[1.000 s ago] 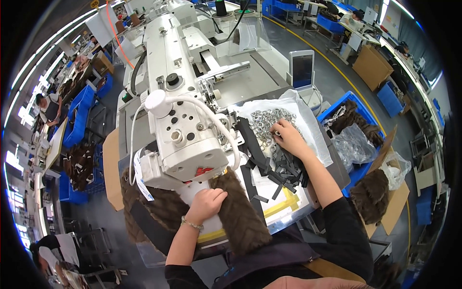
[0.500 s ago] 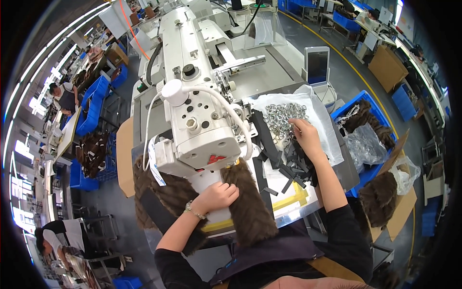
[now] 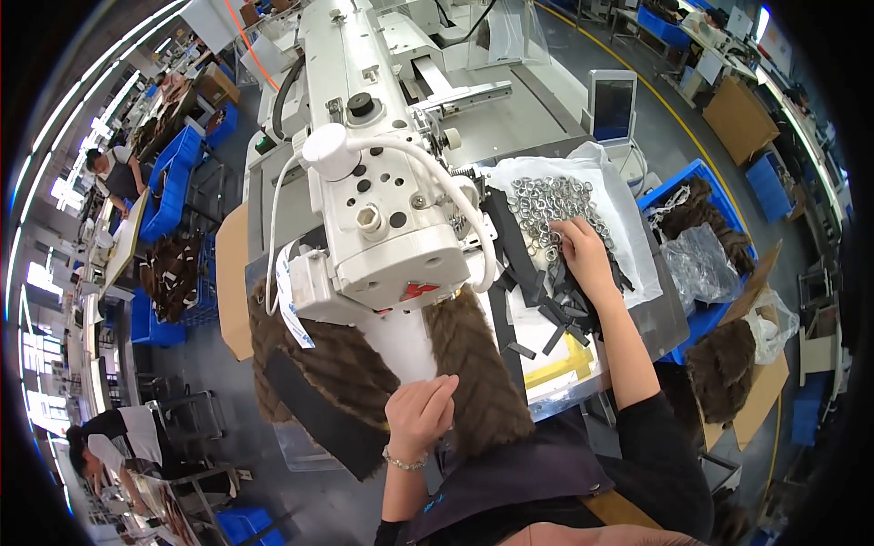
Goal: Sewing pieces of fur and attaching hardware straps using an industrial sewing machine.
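My left hand [image 3: 421, 417] is closed with curled fingers, beside the left edge of a brown fur strip [image 3: 473, 373]; whatever the fingers may hold is hidden. The strip runs from under the head of a white sewing machine [image 3: 391, 246] toward my body. My right hand [image 3: 584, 257] reaches into a heap of small silver metal rings [image 3: 555, 202] spread on a white cloth [image 3: 628, 241]. Its fingertips are pinched together at the heap's near edge, on a ring. Short black strips [image 3: 566, 314] lie just below that hand. A larger fur piece [image 3: 319, 364] with a black band rests at left.
Right of the table stands a blue bin [image 3: 696, 314] with fur and clear plastic. An open cardboard box [image 3: 756, 409] with fur is nearer me. A small screen [image 3: 612, 107] stands behind the cloth. People work at tables along the left.
My left hand has drawn back toward my body from the fur strip near the machine head. My right hand stays at the rings. The view has shifted slightly.
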Demonstrator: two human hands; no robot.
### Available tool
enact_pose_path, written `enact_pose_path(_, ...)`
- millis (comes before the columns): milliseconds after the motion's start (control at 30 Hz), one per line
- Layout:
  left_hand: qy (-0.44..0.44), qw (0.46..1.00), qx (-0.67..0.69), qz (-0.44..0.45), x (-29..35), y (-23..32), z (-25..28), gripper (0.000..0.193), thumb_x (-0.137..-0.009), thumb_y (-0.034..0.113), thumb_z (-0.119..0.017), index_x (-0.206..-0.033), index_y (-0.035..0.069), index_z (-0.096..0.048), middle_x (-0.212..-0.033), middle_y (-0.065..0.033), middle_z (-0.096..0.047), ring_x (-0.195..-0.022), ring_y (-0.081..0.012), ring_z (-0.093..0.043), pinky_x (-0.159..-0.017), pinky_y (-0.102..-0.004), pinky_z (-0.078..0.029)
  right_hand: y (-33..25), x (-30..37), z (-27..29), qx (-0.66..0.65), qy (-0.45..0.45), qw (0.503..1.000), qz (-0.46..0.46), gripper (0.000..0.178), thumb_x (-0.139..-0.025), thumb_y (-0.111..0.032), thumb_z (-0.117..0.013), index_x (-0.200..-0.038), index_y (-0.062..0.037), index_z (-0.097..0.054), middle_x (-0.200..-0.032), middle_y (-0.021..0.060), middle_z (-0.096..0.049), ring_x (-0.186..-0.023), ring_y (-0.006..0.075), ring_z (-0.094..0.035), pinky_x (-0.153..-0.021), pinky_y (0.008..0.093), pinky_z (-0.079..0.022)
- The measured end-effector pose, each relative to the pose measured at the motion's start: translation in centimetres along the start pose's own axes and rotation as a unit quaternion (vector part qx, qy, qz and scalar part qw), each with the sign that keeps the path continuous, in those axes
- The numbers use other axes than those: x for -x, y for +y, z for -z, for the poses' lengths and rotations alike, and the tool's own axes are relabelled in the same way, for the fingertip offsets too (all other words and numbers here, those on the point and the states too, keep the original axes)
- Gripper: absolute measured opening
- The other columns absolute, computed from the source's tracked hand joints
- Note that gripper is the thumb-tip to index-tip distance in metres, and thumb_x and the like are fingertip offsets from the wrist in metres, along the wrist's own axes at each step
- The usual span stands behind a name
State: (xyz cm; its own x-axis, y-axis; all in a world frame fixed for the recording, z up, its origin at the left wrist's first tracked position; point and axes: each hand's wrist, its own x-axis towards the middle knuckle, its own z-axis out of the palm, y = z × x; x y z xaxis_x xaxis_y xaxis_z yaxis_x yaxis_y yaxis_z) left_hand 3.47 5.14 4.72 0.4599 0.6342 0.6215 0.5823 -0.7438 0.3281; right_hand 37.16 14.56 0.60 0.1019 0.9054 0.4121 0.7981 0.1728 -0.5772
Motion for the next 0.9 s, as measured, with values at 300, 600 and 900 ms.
enact_pose_path(300, -0.032, 0.997, -0.011, -0.069, -1.4, -0.3, -0.5, 0.025, -0.071, 0.000, -0.068, -0.095, 0.007, -0.069, -0.083, -0.0014, -0.067, -0.068, -0.0152, -0.063, -0.063, -0.0274, -0.050, 0.9, -1.0, 0.6, -0.009, -0.069, 0.996, -0.058, 0.011, -0.081, -0.001, -0.066, -0.090, 0.0014, -0.061, -0.085, 0.0148, -0.059, -0.077, 0.0313, -0.060, -0.070, 0.0373, -0.048)
enact_pose_path(600, -0.011, 1.000, 0.005, 0.016, 0.2, -1.0, -0.8, 0.024, -0.075, 0.002, -0.071, -0.098, 0.007, -0.069, -0.088, -0.0035, -0.067, -0.073, -0.0164, -0.065, -0.067, -0.0275, -0.052, -4.0, 0.3, 2.8, -0.081, 0.001, 0.992, -0.100, 0.008, -0.082, -0.003, -0.066, -0.087, 0.0001, -0.061, -0.087, 0.0131, -0.062, -0.077, 0.0277, -0.061, -0.071, 0.0357, -0.049)
enact_pose_path(900, 0.077, 0.889, 0.387, 0.235, 0.1, 3.0, -3.8, 0.028, -0.071, -0.009, -0.077, -0.097, 0.000, -0.069, -0.090, -0.0098, -0.065, -0.082, -0.0174, -0.064, -0.073, -0.0267, -0.052, -16.0, 12.6, -3.6, -0.661, -0.044, 0.738, -0.130, 0.012, -0.086, 0.007, -0.064, -0.097, 0.0032, -0.060, -0.101, 0.0087, -0.056, -0.088, 0.0124, -0.058, -0.077, 0.0247, -0.049)
